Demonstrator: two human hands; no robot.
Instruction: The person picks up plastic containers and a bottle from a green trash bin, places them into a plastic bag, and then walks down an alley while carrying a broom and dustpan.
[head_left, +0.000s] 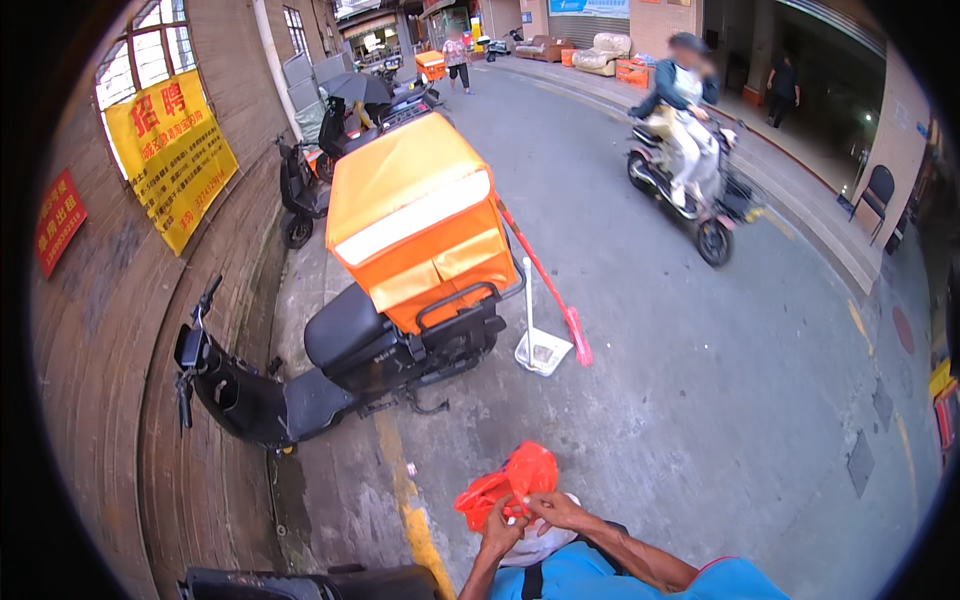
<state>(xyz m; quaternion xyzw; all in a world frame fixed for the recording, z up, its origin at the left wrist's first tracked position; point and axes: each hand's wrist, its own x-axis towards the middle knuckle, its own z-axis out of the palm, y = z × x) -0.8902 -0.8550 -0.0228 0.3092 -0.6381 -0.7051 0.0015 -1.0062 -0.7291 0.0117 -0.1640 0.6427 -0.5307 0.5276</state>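
Observation:
A thin red plastic bag (531, 469) is bunched up in front of my body. My left hand (504, 531) pinches its near edge between thumb and fingers. Close beside it, my right hand (556, 510) grips the same bag with bent fingers, and the fingertips of both hands nearly meet. Below my wrists hangs a whitish translucent plastic bag (541, 549), partly covered by my right forearm; what carries it is hidden. The contents of both bags cannot be made out.
Ahead stands a black electric scooter (345, 322) with an orange delivery box (420, 195). A long-handled dustpan (551, 352) and a red-handled broom (576, 334) lean behind it. A person (679, 97) rides a scooter (675, 187) at right. Another scooter seat (382, 581) is lower left.

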